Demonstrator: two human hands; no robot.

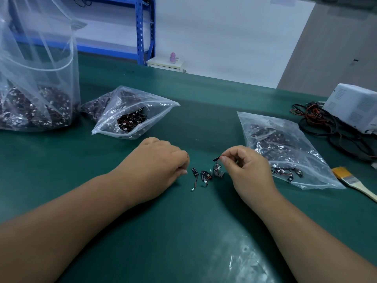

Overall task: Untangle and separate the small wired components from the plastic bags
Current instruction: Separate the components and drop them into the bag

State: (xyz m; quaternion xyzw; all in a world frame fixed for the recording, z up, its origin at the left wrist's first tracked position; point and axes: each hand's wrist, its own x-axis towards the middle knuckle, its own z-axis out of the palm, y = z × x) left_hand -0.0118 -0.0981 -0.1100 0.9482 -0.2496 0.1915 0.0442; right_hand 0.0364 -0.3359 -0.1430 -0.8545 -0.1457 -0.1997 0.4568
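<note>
A few small black wired components [205, 176] with red-black leads and white plugs lie on the green mat between my hands. My right hand [247, 166] pinches one wired component [217, 159] between thumb and forefinger, lifted just above the little pile. My left hand [161, 162] rests knuckles-up on the mat to the left of the pile, fingers curled under; whether they hold anything is hidden. A clear zip bag [132, 114] of components lies open behind my left hand. Another zip bag [285, 150] lies right of my right hand.
A tall clear bag [36, 78] full of the same parts stands at far left. A white box [355, 107] with tangled black and red cables [326, 127] sits at far right. A paintbrush [353, 180] lies near the right edge. Blue shelving stands behind the table.
</note>
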